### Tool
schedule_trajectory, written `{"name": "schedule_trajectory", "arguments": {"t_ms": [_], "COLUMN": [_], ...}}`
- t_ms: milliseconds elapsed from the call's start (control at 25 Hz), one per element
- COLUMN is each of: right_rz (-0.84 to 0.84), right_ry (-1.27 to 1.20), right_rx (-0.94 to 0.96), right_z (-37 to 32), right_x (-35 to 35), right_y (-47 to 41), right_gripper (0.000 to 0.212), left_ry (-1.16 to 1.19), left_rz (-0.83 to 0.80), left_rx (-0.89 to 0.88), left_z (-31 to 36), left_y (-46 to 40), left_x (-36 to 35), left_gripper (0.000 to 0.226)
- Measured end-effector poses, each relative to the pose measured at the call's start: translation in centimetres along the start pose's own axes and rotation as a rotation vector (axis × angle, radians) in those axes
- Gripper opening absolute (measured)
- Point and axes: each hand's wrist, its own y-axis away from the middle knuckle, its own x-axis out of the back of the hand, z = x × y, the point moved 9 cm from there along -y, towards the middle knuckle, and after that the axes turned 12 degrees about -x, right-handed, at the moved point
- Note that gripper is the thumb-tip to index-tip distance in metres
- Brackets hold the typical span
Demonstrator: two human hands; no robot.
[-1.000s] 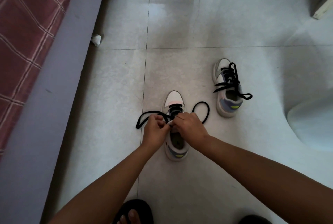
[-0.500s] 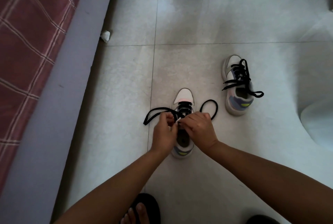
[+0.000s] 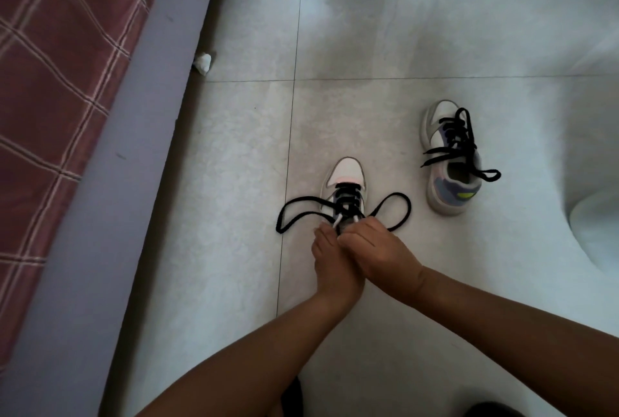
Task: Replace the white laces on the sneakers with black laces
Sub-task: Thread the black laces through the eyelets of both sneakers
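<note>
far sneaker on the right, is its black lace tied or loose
Loose. The far sneaker is laced with a black lace, but no bow shows: its ends trail untied across the opening and past its side.

From my feed, the pale grey tiled floor (image 3: pixel 385 48) reads as glossy ceramic, smooth with a faint mottle and soft reflections, cut by thin dark grout lines. The near white-toed sneaker (image 3: pixel 345 172) looks smooth and matt on its toe cap, its flat black woven lace (image 3: pixel 298 208) dull cloth; the far grey-and-lilac sneaker (image 3: pixel 450 188) shows the same matt panels, a soft fabric-looking lining and a matching flat black cloth lace (image 3: pixel 450 152). I note the maroon checked bedcover (image 3: pixel 57 81) as matt woven cloth, beside a smooth matt lilac-grey bed edge (image 3: pixel 110 182), and a small crumpled white scrap (image 3: pixel 203 62) that could be paper or tissue; I cannot tell which.
</note>
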Motion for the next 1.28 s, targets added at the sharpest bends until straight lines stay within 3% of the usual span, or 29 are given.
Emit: {"name": "schedule_trajectory", "arguments": {"t_ms": [160,280,400,520,600,720,800,840,880,920,960,1040,1120,1200,1280], "right_rz": [-0.061,-0.17,-0.176,-0.072,-0.077,-0.158,-0.232,-0.285,-0.366,-0.487,-0.6,-0.696,-0.661,-0.597,-0.554], "right_ry": [-0.092,-0.163,-0.19,-0.201,-0.228,-0.142,-0.236,-0.449,-0.82,-1.189,-1.446,-1.543,-1.448,-1.344,-1.213], "right_rx": [0.143,0.226,0.208,0.122,0.06,-0.058,-0.434,-0.79,-1.188,-1.509,-1.678,-1.726,-1.737,-1.692,-1.627], "right_z": [-4.6,-8.3,-8.4,-5.9,-4.2,-0.3,3.9,6.0,6.8,5.4,3.2,1.7,1.9,2.6,2.3], "right_x": [3.7,6.0,7.1,7.2,6.8,5.4,3.6,2.1,-0.2,-2.9,-4.6,-5.7,-5.3,-4.6,-3.9], "right_y": [0.1,2.7,4.2,3.6,3.4,4.0,4.4,5.3,6.7,8.1,8.6,8.0,7.3,6.8,6.4], "right_gripper": [0.04,0.028,0.027,0.021,0.017,0.042,0.041,0.031,0.024,0.033,0.045,0.043,0.032,0.032,0.034], "left_ry": [0.059,-0.035,0.101,0.197,0.247,0.137,0.168,0.181,0.197,0.189,0.14,-0.03,-0.13,-0.133,-0.033], "left_rz": [-0.156,-0.069,-0.008,0.084,0.014,0.171,0.279,0.312,0.286,0.229,0.177,0.128,0.106,0.021,-0.069], "left_rx": [-0.001,0.077,0.021,-0.332,-0.605,-0.876,-0.925,-0.98,-1.053,-1.145,-1.199,-1.127,-0.812,-0.394,-0.041], "left_z": [-0.5,-0.7,-0.3,2.0,4.0,5.3,6.0,6.8,7.7,8.3,8.7,7.5,4.3,0.5,-1.9], "left_y": [0.3,0.0,-0.3,0.4,2.2,5.1,6.7,7.8,9.0,10.3,11.3,10.9,7.6,3.5,0.7], "left_x": [-2.2,-0.8,1.3,5.7,7.3,10.2,12.0,12.5,12.3,11.6,10.8,9.8,9.4,8.2,5.0], "left_gripper": [0.058,0.075,0.088,0.057,0.033,0.016,0.015,0.016,0.018,0.021,0.029,0.066,0.09,0.094,0.076]}}
